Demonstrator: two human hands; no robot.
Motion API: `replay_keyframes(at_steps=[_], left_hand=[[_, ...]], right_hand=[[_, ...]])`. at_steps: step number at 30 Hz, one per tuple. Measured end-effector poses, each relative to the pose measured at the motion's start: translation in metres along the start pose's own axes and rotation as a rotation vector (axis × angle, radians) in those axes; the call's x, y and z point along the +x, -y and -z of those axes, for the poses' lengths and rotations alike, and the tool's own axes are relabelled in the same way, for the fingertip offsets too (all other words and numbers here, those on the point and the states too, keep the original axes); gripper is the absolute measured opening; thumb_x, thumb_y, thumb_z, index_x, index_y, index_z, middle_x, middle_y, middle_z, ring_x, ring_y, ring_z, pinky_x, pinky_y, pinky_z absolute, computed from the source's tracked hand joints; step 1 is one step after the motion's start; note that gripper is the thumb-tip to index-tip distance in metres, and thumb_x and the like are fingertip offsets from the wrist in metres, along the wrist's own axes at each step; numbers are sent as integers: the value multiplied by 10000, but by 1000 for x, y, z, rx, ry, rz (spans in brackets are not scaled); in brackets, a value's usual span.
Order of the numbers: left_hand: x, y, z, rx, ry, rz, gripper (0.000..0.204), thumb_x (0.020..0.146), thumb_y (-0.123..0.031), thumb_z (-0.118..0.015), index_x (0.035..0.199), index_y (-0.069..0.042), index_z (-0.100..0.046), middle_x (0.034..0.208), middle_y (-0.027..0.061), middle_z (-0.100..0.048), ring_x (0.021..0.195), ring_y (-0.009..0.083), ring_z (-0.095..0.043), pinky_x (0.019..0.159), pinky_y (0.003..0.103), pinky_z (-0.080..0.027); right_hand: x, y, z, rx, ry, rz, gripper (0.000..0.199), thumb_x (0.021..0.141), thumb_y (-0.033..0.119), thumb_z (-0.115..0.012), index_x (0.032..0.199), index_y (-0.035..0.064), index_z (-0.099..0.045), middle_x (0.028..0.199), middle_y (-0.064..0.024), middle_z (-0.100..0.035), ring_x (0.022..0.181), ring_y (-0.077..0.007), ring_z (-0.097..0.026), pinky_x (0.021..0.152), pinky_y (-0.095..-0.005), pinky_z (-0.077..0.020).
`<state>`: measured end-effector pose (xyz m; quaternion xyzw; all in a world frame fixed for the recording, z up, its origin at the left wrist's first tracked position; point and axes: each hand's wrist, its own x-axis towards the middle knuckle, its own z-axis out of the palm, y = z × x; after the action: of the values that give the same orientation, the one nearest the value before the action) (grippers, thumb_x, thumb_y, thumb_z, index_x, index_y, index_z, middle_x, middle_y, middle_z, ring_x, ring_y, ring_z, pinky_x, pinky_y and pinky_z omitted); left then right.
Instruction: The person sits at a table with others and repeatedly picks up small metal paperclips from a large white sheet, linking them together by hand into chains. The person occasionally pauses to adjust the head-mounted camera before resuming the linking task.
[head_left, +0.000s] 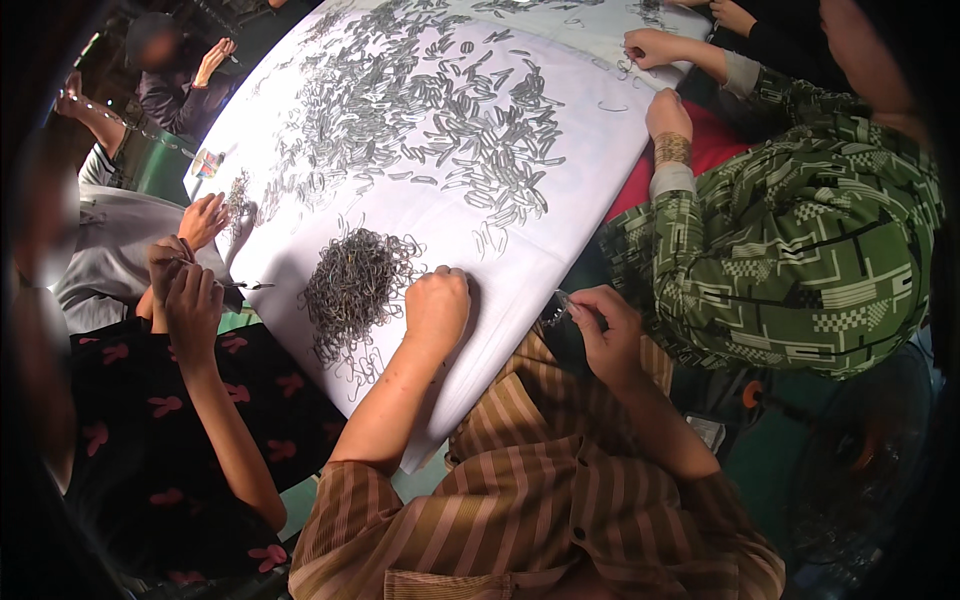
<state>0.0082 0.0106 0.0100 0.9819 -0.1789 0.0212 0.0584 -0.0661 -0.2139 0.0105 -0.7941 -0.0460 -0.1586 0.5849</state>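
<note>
My left hand [437, 305] rests as a closed fist on the white table cover [560, 215], right beside a heap of thin wire clips [355, 280]. What it grips, if anything, is hidden by the curled fingers. My right hand [605, 335] is off the table's edge, above my striped lap, with its fingers pinched on a small bundle of metal clips [556, 306]. A wide spread of flat silver clips [440, 110] covers the far half of the cloth.
Other people sit all round the table: a person in a green patterned top [800, 250] at the right, one in a black top with pink shapes [150, 400] at the left handling clips, others at the far corners. A fan [860, 450] stands at lower right.
</note>
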Motion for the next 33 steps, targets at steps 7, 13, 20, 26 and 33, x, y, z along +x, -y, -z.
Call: replay_keyframes(at_steps=[7,13,20,26,33], left_hand=[[8,23,20,-617,44,372,44,721,-52,-619,716,-9,-612,714,96,-633,577,189,-587,567,314,-462],[-7,-13,25,-1594,150,288,36,830,-8,-595,856,-31,-588,794,-21,-580,728,58,-515,675,198,-401],[-12,-57,19,-1619,144,295,32,838,-8,-601,857,-23,-580,793,-7,-574,718,66,-505,657,203,-396],[-11,-60,18,-1609,183,333,27,839,0,-595,852,-16,-577,767,11,-577,681,72,-499,620,214,-391],[-14,-73,20,-1684,67,233,31,894,-23,-563,898,-19,-532,900,75,-616,801,104,-545,740,243,-434]], right_hand=[[2,4,-4,21,-3,-20,34,854,11,-602,877,0,-624,782,-104,-598,667,-216,-592,581,-296,-449],[3,6,-8,45,-13,-10,46,840,1,-620,885,-1,-634,776,-90,-593,650,-193,-583,567,-284,-450],[1,10,-6,6,-11,35,69,813,-10,-635,878,10,-646,797,-92,-609,714,-236,-598,626,-319,-467],[1,3,-6,-86,-23,146,88,784,-7,-646,870,11,-646,799,-98,-611,741,-275,-592,658,-360,-468],[-3,-3,-3,-97,18,168,84,781,-6,-649,861,20,-642,810,-97,-612,747,-275,-591,657,-361,-468]])
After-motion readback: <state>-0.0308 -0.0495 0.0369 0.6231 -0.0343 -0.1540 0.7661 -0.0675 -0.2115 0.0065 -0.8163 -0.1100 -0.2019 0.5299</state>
